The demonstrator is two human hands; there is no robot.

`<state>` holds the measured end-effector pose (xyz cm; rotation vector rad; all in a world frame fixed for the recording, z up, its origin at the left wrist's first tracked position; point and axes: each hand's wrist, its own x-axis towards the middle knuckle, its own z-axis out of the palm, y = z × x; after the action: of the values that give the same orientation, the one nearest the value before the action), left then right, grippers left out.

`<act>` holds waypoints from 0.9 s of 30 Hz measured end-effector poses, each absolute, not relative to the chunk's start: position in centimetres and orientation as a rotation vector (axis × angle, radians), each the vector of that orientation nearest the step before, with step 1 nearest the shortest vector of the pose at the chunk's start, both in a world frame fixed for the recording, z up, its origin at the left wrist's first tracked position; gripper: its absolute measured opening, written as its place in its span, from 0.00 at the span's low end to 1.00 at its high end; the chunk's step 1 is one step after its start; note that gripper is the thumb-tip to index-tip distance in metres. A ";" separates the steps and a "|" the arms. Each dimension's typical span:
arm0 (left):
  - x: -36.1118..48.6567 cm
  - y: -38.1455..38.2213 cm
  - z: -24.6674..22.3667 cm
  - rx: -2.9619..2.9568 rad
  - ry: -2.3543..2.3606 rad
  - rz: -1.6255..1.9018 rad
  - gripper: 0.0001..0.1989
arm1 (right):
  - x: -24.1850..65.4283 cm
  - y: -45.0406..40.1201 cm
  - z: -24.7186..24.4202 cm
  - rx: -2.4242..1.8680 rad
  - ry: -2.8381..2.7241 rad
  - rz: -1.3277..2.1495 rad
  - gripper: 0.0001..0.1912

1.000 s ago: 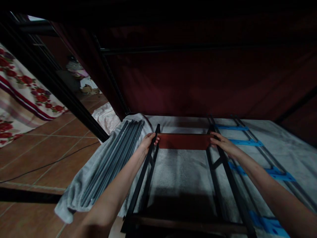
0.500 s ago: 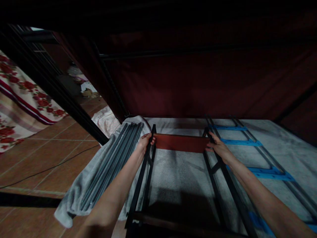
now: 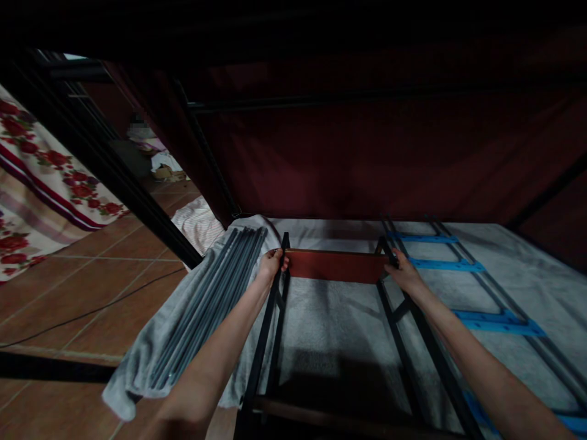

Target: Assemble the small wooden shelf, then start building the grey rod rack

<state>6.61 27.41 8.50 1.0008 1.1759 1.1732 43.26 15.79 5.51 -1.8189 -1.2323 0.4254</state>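
Observation:
A black metal frame (image 3: 263,342) lies on the grey blanket, with a reddish-brown board (image 3: 337,266) spanning its two sides at the far end. My left hand (image 3: 272,264) is closed around the frame's left side, beside the board's left end. At the board's right end my right hand (image 3: 404,270) has its fingers on the frame's right side; its thumb and fingertips press near the corner. A second dark board (image 3: 348,421) crosses the near end of the frame.
Several grey tubes (image 3: 215,299) lie in a bundle on the blanket (image 3: 541,269) at the left. Blue-and-grey racks (image 3: 499,321) lie at the right. A dark post (image 3: 137,195) slants at the left, and a dark red curtain (image 3: 348,159) hangs behind.
My right hand has shifted slightly right and down at the frame corner. The view has moved a little; my left hand keeps its hold.

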 end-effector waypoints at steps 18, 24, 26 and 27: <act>6.7 26.7 8.3 1.109 1.260 1.150 0.11 | 38.7 19.7 7.8 -1.843 -2.151 0.007 0.20; 6.5 26.7 8.1 1.066 1.248 1.154 0.13 | 36.5 20.1 7.8 -1.784 -2.221 -0.056 0.21; 6.3 26.7 8.0 1.042 1.252 1.163 0.14 | 35.2 20.3 8.0 -1.697 -2.268 -0.020 0.21; 6.2 26.8 7.9 1.031 1.256 1.169 0.14 | 34.6 20.4 8.2 -1.663 -2.280 -0.003 0.21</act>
<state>6.21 26.78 7.92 1.0310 1.2560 1.1687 34.56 20.40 8.16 -1.6633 -2.2798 -0.0028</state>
